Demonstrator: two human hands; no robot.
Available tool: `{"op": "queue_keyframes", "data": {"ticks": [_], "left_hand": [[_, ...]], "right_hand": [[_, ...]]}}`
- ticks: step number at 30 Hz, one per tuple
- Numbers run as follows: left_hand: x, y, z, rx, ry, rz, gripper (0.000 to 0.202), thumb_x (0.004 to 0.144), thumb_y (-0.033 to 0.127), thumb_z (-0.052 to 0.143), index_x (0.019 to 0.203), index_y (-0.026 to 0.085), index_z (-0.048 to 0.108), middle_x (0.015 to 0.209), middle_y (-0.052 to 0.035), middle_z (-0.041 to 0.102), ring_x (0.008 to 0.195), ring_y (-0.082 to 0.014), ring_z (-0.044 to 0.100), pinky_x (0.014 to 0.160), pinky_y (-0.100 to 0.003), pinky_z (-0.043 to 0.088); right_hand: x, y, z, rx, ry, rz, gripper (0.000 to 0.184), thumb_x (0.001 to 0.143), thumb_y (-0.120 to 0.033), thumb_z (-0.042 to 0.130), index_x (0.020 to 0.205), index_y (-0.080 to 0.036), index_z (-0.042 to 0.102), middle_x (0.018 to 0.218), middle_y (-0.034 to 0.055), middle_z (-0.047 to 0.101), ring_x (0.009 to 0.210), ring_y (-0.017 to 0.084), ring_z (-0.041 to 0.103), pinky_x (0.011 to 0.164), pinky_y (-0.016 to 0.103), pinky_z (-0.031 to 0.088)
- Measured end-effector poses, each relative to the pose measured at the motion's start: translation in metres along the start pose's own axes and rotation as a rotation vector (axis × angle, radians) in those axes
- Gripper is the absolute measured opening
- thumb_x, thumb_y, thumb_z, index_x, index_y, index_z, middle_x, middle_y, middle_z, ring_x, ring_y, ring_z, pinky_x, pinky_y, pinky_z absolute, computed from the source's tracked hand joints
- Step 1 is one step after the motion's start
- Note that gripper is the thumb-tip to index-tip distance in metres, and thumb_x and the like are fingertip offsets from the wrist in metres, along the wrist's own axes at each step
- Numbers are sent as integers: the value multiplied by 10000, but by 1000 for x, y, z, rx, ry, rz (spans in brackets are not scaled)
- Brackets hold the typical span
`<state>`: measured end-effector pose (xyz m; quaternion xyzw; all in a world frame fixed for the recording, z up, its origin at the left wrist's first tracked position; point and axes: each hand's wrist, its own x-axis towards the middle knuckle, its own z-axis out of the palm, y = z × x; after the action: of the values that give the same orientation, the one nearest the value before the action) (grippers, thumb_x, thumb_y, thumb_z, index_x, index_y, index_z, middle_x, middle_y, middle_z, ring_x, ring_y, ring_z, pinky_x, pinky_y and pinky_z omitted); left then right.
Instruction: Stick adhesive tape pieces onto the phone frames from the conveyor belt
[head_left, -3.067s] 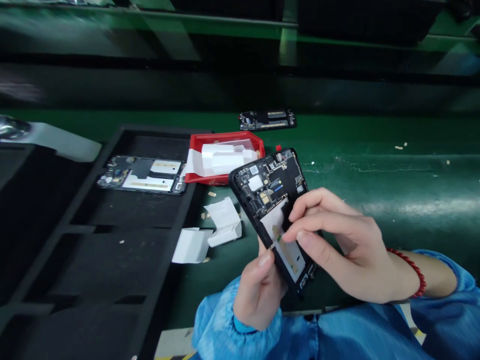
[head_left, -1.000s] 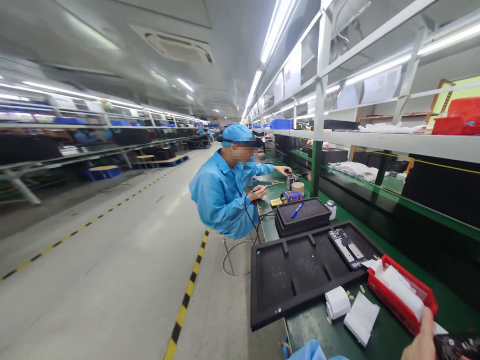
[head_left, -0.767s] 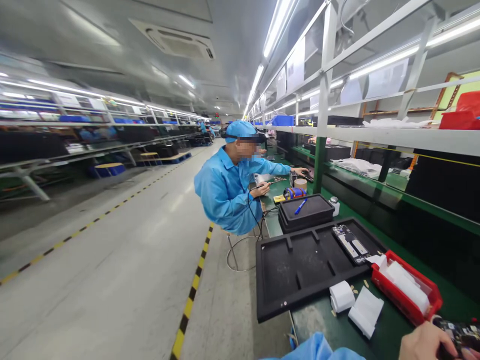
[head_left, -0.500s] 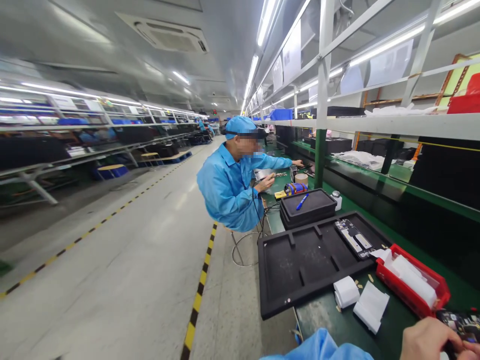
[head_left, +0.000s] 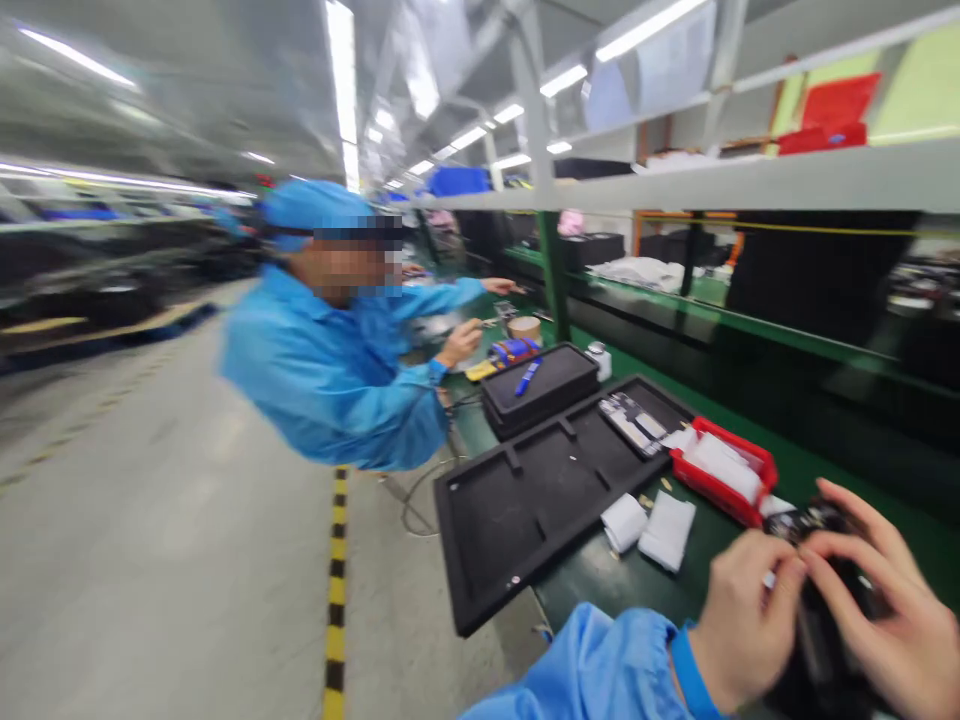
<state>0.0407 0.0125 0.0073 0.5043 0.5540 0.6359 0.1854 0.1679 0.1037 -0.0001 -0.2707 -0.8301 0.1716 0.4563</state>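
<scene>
Both my hands are on a black phone [head_left: 821,640] with exposed parts near its upper end, low at the right of the head view. My left hand [head_left: 750,610], with a blue band at the wrist, pinches at the phone's left edge with thumb and fingers together. My right hand [head_left: 892,610] wraps the phone from the other side, its fingertips meeting the left ones. Fingers hide much of the phone, and motion blurs it. Just beyond the hands stands a red bin [head_left: 731,470] holding white sheets. White folded pads [head_left: 667,530] lie left of my hands.
A black tray [head_left: 487,540] carries an opened phone [head_left: 634,425]. Behind it are stacked black trays [head_left: 540,385] with a blue marker [head_left: 528,377] on top, and a white bottle [head_left: 598,360]. A co-worker in blue [head_left: 330,370] sits at the bench, arms reaching over it.
My view has swung right and closer to the co-worker, so the bench things sit further left. Both my hands and the phone now show more fully.
</scene>
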Motion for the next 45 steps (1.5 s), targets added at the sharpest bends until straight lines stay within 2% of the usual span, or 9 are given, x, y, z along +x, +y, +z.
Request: {"op": "queue_keyframes", "data": {"ticks": [5,10,14,19,22,26,31,37,45], "left_hand": [[5,3,-8,-154,-77,-44,301,1021,403,475,955,181,668,902,-81,676,804,-194,622,736,-308,522],[6,-1,-16,-286,64,-133,181,993,354,531,961,193,606,713,18,547,564,-113,496,526,-216,423],[12,-4,-18,-353,316,-190,133,960,321,595,994,225,511,846,11,577,762,-129,616,710,-230,512],[20,-1,-19,-484,374,-261,372,947,418,603,1246,266,443,862,5,675,754,-169,715,705,-292,592],[21,3,-19,-525,360,-295,441,919,448,655,1267,243,478,894,-31,727,794,-203,753,709,-307,622],[17,10,-20,-492,335,-275,403,929,430,683,1229,208,533,850,-37,758,713,-183,759,629,-254,617],[11,21,-21,-350,347,-212,341,946,375,685,1203,183,568,746,1,734,664,-160,760,524,-188,574],[6,26,-21,-209,366,-96,297,950,265,674,1207,164,566,803,-4,742,698,-167,777,543,-201,590],[4,27,-20,-110,413,-12,310,923,155,680,1223,153,604,1024,-44,748,750,-127,769,656,-197,623]], "right_hand": [[19,-38,-10,-33,-90,-96,77,975,-210,527,930,-248,577,1380,114,540,1345,305,501,1092,532,440],[51,-35,-21,193,-92,74,170,1034,-262,445,896,-226,537,1175,98,614,1059,198,623,848,325,529],[111,-8,5,159,-234,155,144,918,-278,647,799,-197,647,790,33,694,723,167,629,690,295,502],[150,18,43,123,-401,208,154,814,-135,690,668,-177,720,645,17,722,594,148,627,616,281,482],[142,17,32,151,-382,247,135,843,-137,651,786,-173,768,750,35,779,680,174,712,693,300,561],[118,-6,-6,192,-231,311,134,891,-229,664,951,-176,772,997,70,810,923,210,770,851,345,622],[76,-60,-35,143,82,194,63,862,-185,755,832,-239,764,1030,50,770,994,217,723,920,406,595],[40,-103,-23,80,39,218,115,803,-184,820,838,-284,774,1252,64,643,1182,276,630,1043,498,546],[39,-105,-11,178,28,304,119,820,-146,792,817,-262,767,1403,55,597,1250,290,622,1116,529,523]]}}
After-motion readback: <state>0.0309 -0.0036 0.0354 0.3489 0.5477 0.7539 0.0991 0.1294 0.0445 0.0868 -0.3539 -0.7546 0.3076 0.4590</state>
